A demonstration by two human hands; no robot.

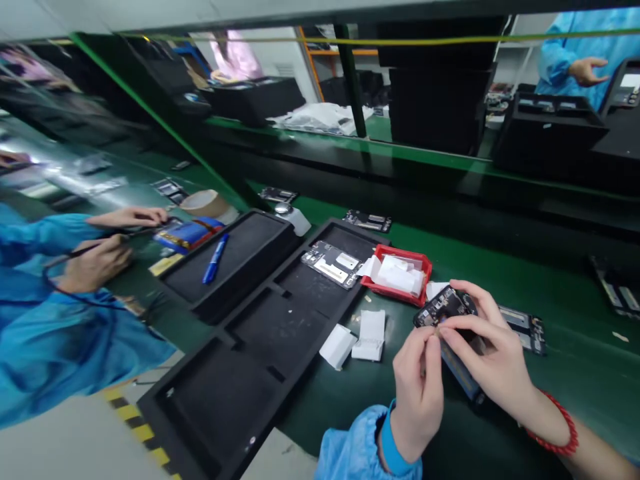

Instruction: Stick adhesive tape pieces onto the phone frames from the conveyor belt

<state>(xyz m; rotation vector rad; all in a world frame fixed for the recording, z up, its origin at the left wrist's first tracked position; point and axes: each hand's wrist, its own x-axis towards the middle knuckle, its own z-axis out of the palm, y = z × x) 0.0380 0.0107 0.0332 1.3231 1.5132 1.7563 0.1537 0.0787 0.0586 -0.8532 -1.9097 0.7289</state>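
Observation:
A part-built phone [446, 305], with its dark circuit board and camera end facing up, is tilted over the bench. My right hand [493, 353] is closed round it, thumb and fingertips near the board. My left hand [420, 387] pinches at the phone's left edge, and its fingertips meet my right thumb there. Whatever sits between those fingertips is too small to make out. Just beyond my hands is a red tray [427, 263] of white paper pieces. Behind my right hand lies another open phone frame [525, 328].
A long black foam tray [280, 327] runs along my left, with a phone frame [332, 264] at its far end. White paper slips [370, 335] lie beside it. A blue marker [216, 259] rests on a black box [240, 260]. A co-worker's hands [100, 263] work farther left.

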